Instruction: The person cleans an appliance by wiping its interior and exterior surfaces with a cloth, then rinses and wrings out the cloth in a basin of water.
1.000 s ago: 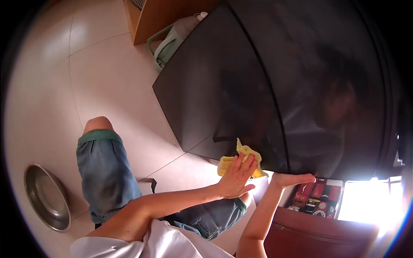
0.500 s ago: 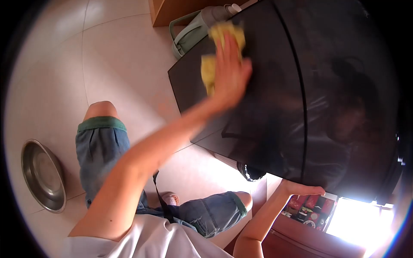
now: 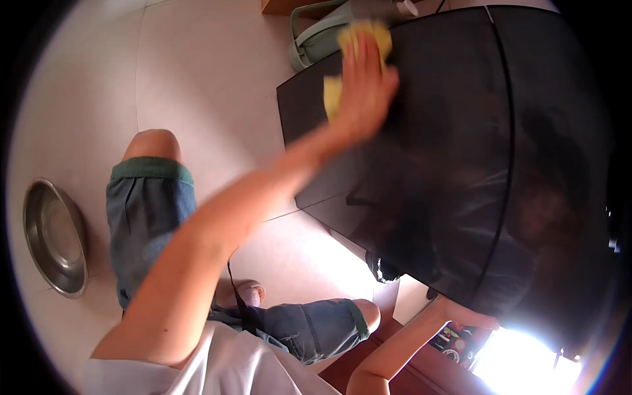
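Observation:
My left hand (image 3: 364,89) lies over a yellow cloth (image 3: 366,34), pressing it on a glossy black panel (image 3: 447,118) with a seam across it. The cloth shows beyond my fingertips and along the hand's outer side; the hand is slightly blurred. Down at the panel's lower edge is my right hand (image 3: 466,316), resting against it with a digit stretched out along the edge. Its other fingers are hard to make out there, beside bright glare.
A metal basin (image 3: 56,237) stands on the pale tiled floor (image 3: 217,85) at the left. A grey-green bottle-like container with a handle (image 3: 322,36) is beyond the panel's upper left. Small items fill a box (image 3: 454,342) below my right hand.
The view has shifted, so the panel now appears farther right and the basin higher. My left hand stays on the cloth near the panel's upper part; my right hand remains at the lower edge.

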`<state>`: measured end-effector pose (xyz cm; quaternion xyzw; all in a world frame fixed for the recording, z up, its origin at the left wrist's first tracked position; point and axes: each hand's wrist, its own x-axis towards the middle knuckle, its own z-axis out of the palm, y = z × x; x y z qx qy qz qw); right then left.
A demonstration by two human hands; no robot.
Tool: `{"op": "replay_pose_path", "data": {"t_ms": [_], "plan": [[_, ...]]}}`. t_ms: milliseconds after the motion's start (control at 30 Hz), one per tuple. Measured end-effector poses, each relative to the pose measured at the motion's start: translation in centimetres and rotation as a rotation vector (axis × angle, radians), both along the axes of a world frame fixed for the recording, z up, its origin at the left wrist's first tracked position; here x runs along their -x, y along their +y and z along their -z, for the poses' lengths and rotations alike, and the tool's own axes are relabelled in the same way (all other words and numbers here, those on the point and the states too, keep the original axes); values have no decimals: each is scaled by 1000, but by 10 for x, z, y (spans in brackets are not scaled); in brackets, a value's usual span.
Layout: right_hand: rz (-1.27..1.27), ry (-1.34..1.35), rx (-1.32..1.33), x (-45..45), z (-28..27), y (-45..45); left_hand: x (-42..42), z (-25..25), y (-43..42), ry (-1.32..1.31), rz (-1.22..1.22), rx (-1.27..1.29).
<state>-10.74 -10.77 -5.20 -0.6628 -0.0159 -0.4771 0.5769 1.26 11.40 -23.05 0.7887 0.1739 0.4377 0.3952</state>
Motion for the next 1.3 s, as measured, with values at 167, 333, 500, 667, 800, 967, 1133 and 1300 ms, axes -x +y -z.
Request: {"op": "replay_pose_path", "data": {"t_ms": [167, 333, 500, 667, 800, 967, 1133, 1300], "plan": [[12, 39, -86, -12, 9, -5, 0, 38, -18, 17, 68, 180], [70, -74, 40, -13, 9, -42, 186, 45, -207, 348, 561, 207], [48, -52, 33, -7, 5, -32, 188, 36, -208, 487, 659, 279], [43, -26, 27, -4, 8, -29, 23, 78, -50, 118, 39, 157], [51, 5, 45, -7, 14, -30, -22, 89, 26, -22, 117, 314], [33, 23, 65, -11, 23, -29, 122, 112, -162, 561, 468, 507], [38, 8, 71, 0, 16, -36, 183, 84, -228, 563, 471, 337], [37, 34, 96, -9, 23, -28, 46, 134, -91, 333, -21, 319]]}}
